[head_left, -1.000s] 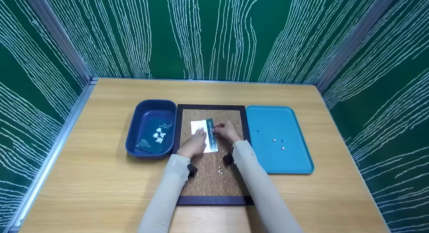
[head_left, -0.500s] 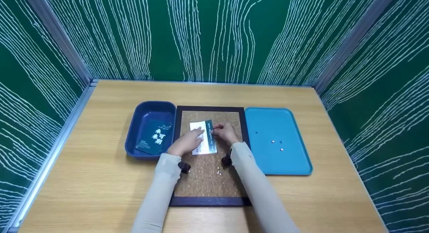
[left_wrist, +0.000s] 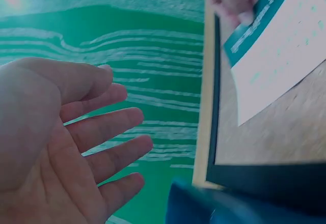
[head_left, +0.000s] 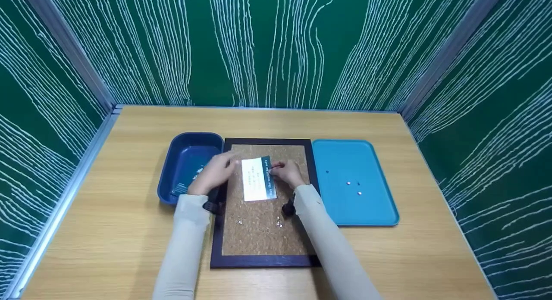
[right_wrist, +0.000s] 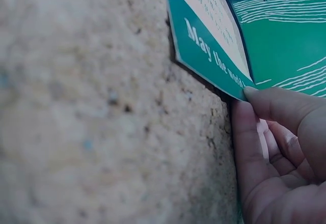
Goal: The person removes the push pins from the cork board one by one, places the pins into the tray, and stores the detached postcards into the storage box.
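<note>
A white card with a green printed band (head_left: 254,179) lies on the dark-framed cork board (head_left: 258,242). At the card's right edge is my right hand (head_left: 287,173). In the right wrist view its thumb and index finger pinch the card's green edge (right_wrist: 204,43), which stands slightly off the cork. My left hand (head_left: 215,173) is raised over the board's left frame, beside the blue bin (head_left: 166,177). Its fingers spread loosely in the left wrist view, holding nothing. Part of the bin is hidden behind that hand.
Green cards (head_left: 186,182) lie in the bin. A light-blue tray (head_left: 366,162) at the right bears several small pieces (head_left: 348,183). Tiny shiny pieces (head_left: 279,222) lie on the lower cork. Green patterned panels (head_left: 284,45) enclose the table's back and sides.
My left hand has lifted off the card and moved left toward the bin, uncovering the card's white part. My right hand has stayed at the card's right edge.
</note>
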The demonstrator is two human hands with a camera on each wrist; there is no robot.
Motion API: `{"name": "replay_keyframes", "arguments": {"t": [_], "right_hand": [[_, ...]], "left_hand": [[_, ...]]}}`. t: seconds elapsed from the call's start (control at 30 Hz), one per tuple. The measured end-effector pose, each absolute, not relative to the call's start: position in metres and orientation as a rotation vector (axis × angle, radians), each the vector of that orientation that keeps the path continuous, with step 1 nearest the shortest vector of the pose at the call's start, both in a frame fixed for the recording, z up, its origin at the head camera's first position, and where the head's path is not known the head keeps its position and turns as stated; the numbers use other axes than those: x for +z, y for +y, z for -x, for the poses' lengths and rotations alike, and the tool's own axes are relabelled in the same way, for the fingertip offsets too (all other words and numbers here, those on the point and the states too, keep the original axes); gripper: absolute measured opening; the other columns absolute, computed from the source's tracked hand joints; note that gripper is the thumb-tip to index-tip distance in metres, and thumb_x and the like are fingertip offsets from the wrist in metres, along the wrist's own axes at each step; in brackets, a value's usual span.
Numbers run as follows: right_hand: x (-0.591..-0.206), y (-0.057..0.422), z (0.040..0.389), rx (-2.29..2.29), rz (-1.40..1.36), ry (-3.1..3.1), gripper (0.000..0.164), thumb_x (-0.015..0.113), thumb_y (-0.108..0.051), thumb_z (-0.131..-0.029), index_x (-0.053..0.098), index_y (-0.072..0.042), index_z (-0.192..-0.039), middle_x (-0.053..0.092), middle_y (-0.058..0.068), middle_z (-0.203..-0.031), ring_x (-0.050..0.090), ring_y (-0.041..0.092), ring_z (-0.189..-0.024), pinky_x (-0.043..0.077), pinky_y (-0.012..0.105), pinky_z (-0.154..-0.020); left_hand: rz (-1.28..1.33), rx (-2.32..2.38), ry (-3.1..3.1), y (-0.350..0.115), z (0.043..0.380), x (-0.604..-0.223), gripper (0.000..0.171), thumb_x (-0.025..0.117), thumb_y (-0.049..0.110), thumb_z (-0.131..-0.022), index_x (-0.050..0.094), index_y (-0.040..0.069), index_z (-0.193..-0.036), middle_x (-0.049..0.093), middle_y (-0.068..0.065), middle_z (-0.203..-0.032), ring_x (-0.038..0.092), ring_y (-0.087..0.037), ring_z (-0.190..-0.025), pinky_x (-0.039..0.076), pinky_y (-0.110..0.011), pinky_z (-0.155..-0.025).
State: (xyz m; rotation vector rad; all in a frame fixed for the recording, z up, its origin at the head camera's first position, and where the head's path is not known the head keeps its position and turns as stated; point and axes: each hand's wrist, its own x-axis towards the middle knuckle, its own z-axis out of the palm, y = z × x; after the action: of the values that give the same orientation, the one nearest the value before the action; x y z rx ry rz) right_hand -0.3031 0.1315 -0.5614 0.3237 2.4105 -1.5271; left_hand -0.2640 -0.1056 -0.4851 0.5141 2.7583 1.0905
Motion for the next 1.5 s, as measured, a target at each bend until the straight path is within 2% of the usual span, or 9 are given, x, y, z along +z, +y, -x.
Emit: {"name": "replay_keyframes", "arguments": {"t": [0.23, 0.57, 0.77, 0.97, 1.2, 1.37, 1.5], "right_hand": [[-0.562, 0.130, 0.303, -1.537, -0.329, 2.389, 0.016, 0.069, -0.008, -0.086, 0.071, -0.008, -0.101, 0.069, 0.009, -0.101, 0.066, 0.020, -0.090, 0.056, 0.029, -0.078], [-0.567, 0.136, 0.303, -1.561, -0.325, 2.398, 0.017, 0.070, -0.008, -0.085, 0.071, -0.007, -0.102, 0.069, 0.010, -0.103, 0.066, 0.020, -0.090, 0.057, 0.029, -0.078], [-0.566, 0.135, 0.303, -1.560, -0.333, 2.384, 0.016, 0.069, -0.009, -0.086, 0.071, -0.009, -0.101, 0.068, 0.008, -0.101, 0.065, 0.020, -0.089, 0.056, 0.027, -0.077], [-0.563, 0.135, 0.302, -1.582, -0.357, 2.350, 0.016, 0.069, -0.008, -0.086, 0.071, -0.008, -0.101, 0.068, 0.009, -0.101, 0.066, 0.018, -0.086, 0.057, 0.026, -0.074], [-0.564, 0.134, 0.305, -1.595, -0.345, 2.349, 0.016, 0.068, -0.006, -0.086, 0.071, -0.008, -0.101, 0.068, 0.008, -0.100, 0.065, 0.018, -0.086, 0.057, 0.027, -0.076], [-0.565, 0.134, 0.305, -1.603, -0.337, 2.356, 0.015, 0.069, -0.006, -0.086, 0.071, -0.008, -0.101, 0.068, 0.008, -0.099, 0.065, 0.017, -0.085, 0.057, 0.027, -0.075], [-0.566, 0.133, 0.304, -1.615, -0.329, 2.358, 0.015, 0.070, -0.006, -0.085, 0.071, -0.006, -0.100, 0.068, 0.008, -0.098, 0.065, 0.016, -0.083, 0.057, 0.025, -0.073]], "left_hand": [[-0.482, 1.209, 2.812, -0.143, 0.264, -0.477, 0.043, 0.044, 0.019, -0.103, 0.045, 0.004, -0.143, 0.036, -0.017, -0.152, 0.031, -0.036, -0.142, 0.025, -0.050, -0.118], [-0.282, 1.336, 2.855, -0.200, 0.261, -0.488, 0.043, 0.044, 0.015, -0.102, 0.043, -0.001, -0.142, 0.031, -0.020, -0.154, 0.024, -0.039, -0.144, 0.019, -0.051, -0.119], [-0.104, 1.413, 2.825, -0.228, 0.257, -0.499, 0.047, 0.043, 0.018, -0.103, 0.038, 0.003, -0.147, 0.027, -0.018, -0.157, 0.020, -0.037, -0.146, 0.016, -0.051, -0.120], [-0.022, 1.447, 2.838, -0.239, 0.254, -0.513, 0.050, 0.044, 0.019, -0.102, 0.034, 0.004, -0.149, 0.025, -0.016, -0.158, 0.020, -0.036, -0.147, 0.016, -0.048, -0.121], [0.136, 1.583, 2.776, -0.244, 0.252, -0.522, 0.052, 0.043, 0.019, -0.103, 0.028, 0.009, -0.152, 0.017, -0.010, -0.161, 0.013, -0.030, -0.149, 0.013, -0.047, -0.122], [0.226, 1.701, 2.680, -0.250, 0.251, -0.531, 0.053, 0.041, 0.018, -0.103, 0.025, 0.007, -0.152, 0.020, -0.013, -0.159, 0.018, -0.030, -0.148, 0.017, -0.043, -0.121], [0.273, 1.747, 2.617, -0.253, 0.251, -0.541, 0.053, 0.040, 0.019, -0.104, 0.023, 0.007, -0.153, 0.019, -0.012, -0.160, 0.017, -0.029, -0.148, 0.016, -0.042, -0.122]]}}
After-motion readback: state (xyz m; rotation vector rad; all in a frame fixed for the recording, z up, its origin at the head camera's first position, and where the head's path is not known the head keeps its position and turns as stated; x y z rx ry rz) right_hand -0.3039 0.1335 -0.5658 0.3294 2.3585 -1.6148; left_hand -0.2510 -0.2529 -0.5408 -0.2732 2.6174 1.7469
